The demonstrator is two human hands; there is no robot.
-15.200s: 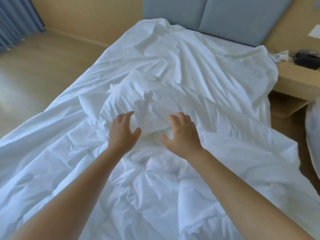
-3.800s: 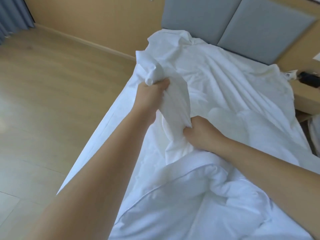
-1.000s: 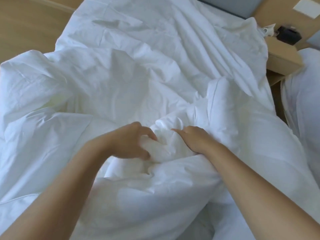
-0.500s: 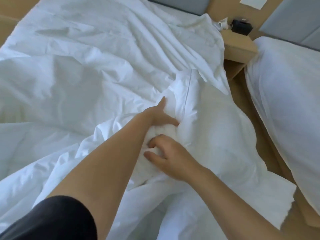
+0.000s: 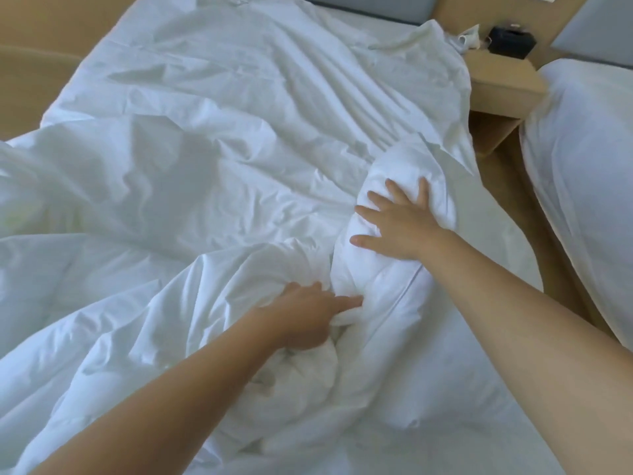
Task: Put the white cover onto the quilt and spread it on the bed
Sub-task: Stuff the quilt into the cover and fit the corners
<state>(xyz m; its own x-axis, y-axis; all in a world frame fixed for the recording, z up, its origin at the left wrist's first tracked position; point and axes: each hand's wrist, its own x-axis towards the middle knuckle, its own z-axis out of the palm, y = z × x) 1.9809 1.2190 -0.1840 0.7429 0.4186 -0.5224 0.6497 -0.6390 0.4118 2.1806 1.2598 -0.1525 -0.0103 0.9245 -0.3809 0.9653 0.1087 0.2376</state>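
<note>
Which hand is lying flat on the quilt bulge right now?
The right hand: fingers spread flat on the quilt. The left hand pinches bunched cover instead.

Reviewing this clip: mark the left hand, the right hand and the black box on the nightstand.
left hand (image 5: 305,318): head view, on the back of the hand.
right hand (image 5: 402,229): head view, on the back of the hand.
black box (image 5: 511,46): head view, on its front face.

white cover (image 5: 239,138): thin matt cloth, creased all over
quilt (image 5: 394,269): soft padded cloth under my right hand (image 5: 400,228), matt, stitched seam
nightstand (image 5: 503,80): smooth pale wood
box (image 5: 510,44): black, slightly glossy
</note>
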